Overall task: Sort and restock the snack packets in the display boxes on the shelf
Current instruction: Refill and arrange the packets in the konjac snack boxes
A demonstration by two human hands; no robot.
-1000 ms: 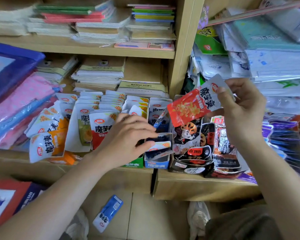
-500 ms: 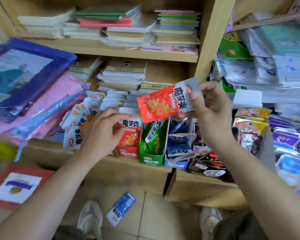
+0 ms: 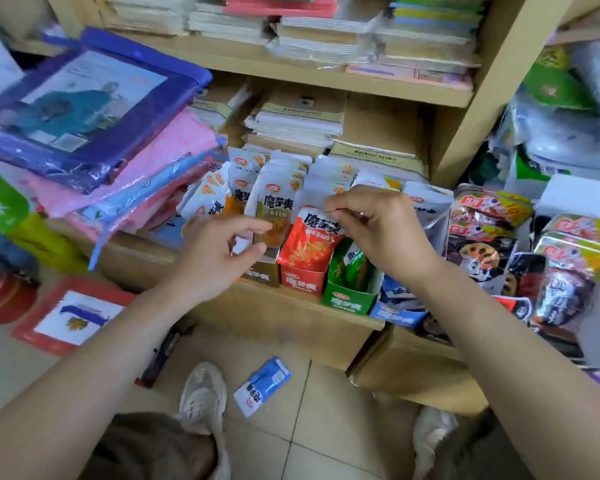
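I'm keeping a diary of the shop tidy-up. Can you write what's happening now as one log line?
right hand: lowering red packet into red box | left hand: steadying brown packet | blue packet: on floor

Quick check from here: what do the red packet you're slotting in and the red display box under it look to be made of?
Red packet, pinched by the right hand: looks like glossy plastic or foil film; it crinkles and catches light. Red display box: looks like matte printed cardboard, with flat walls and a straight cut rim. Neither is certain from looks alone.
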